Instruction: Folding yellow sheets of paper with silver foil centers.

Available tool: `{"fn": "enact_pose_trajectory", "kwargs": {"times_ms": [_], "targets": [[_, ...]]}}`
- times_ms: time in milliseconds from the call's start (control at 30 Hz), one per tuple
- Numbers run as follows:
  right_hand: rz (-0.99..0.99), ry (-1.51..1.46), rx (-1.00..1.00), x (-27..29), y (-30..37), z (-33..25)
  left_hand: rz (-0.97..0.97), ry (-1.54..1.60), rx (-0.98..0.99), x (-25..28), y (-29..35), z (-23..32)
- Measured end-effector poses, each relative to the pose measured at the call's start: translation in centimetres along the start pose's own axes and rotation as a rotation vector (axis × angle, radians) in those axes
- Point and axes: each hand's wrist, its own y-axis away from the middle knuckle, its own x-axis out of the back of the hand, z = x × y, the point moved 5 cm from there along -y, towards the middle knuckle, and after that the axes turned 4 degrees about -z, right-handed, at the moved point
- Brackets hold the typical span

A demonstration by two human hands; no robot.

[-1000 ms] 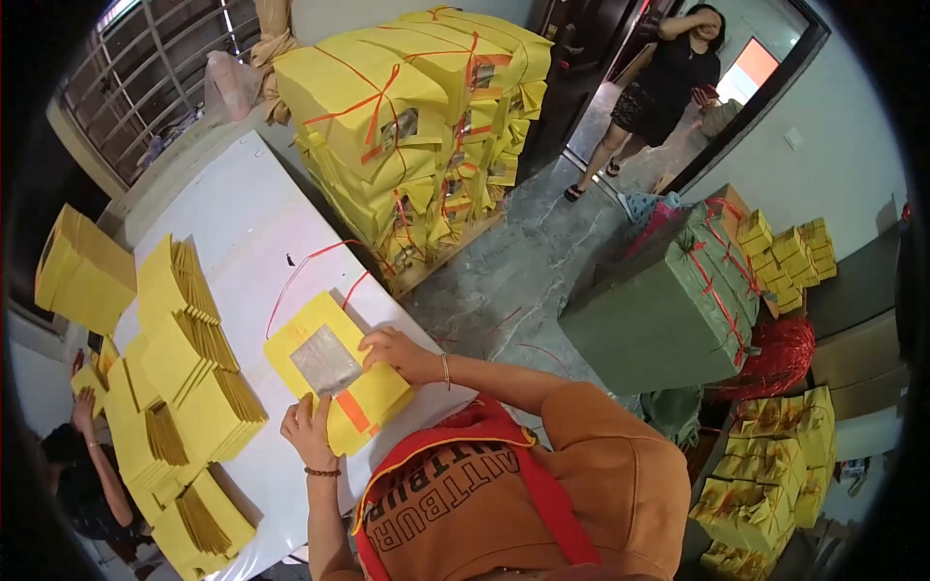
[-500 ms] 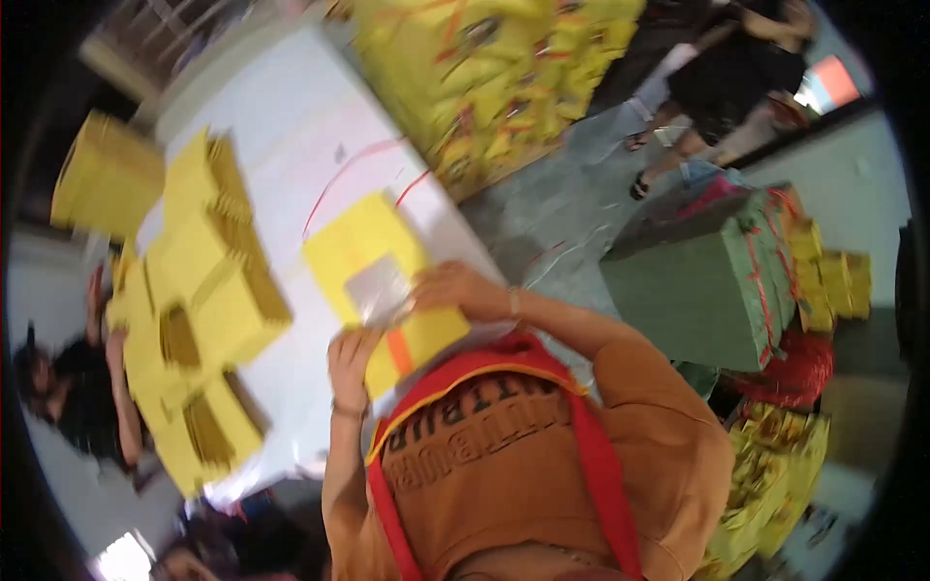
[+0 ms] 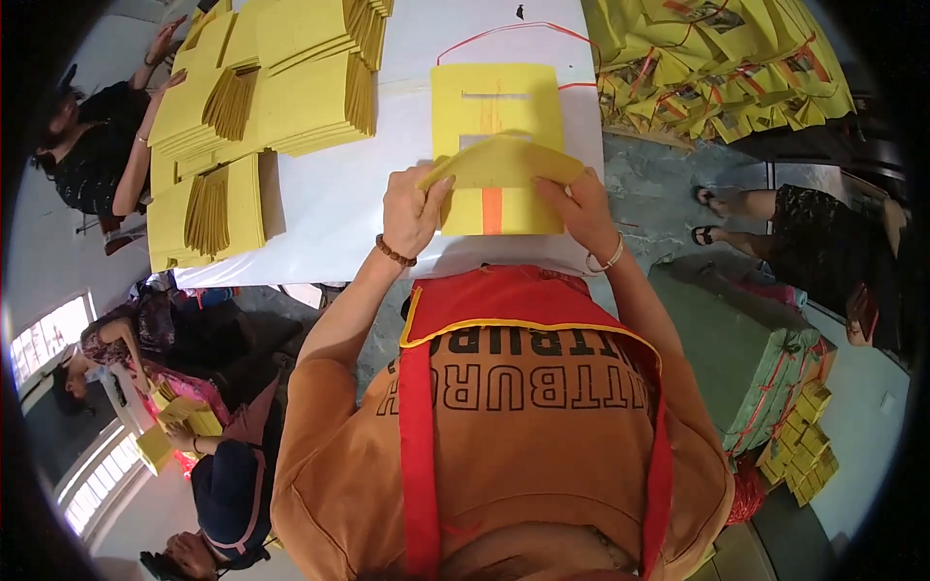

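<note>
A yellow paper packet (image 3: 542, 92) with an orange stripe and a slit lies flat on the white-topped table, close in front of me. One yellow flap (image 3: 504, 160) is bent up across its middle, above a pale strip. My left hand (image 3: 414, 208) pinches the flap's left end between thumb and fingers. At the right end, my right hand (image 3: 581, 208) grips the same flap in the same way. Below the flap, the packet's near part with an orange band (image 3: 492, 211) shows between my hands. A thin red cord (image 3: 523, 26) curves on the table beyond the packet.
Stacks of folded yellow paper (image 3: 305, 102) cover the table's left side. Behind them a co-worker's arm (image 3: 131, 179) reaches in. Yellow packets with red cords (image 3: 717, 73) are piled at far right. A green wrapped bale (image 3: 722, 339) stands right of me; another person's legs (image 3: 746, 218) are beyond.
The view has turned and steadied. My hands have moved from the packet's pale square and near edge to both ends of the flap, which is now lifted.
</note>
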Motion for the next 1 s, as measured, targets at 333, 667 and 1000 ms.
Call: {"fn": "enact_pose_trajectory", "kwargs": {"times_ms": [333, 667, 1000], "targets": [[-0.137, -0.225, 0.081, 0.7, 1.0, 0.2, -0.072, 0.137, -0.181, -0.7, 1.5, 1.8], [-0.203, -0.509, -0.17, -1.3, 1.1, 2.9, -0.184, 0.297, -0.04, -3.3, 2.5, -2.6], [-0.003, -0.289, 0.145, -1.5, 0.7, 1.6, -0.167, 0.296, -0.038, -3.0, 4.1, -3.3]]}}
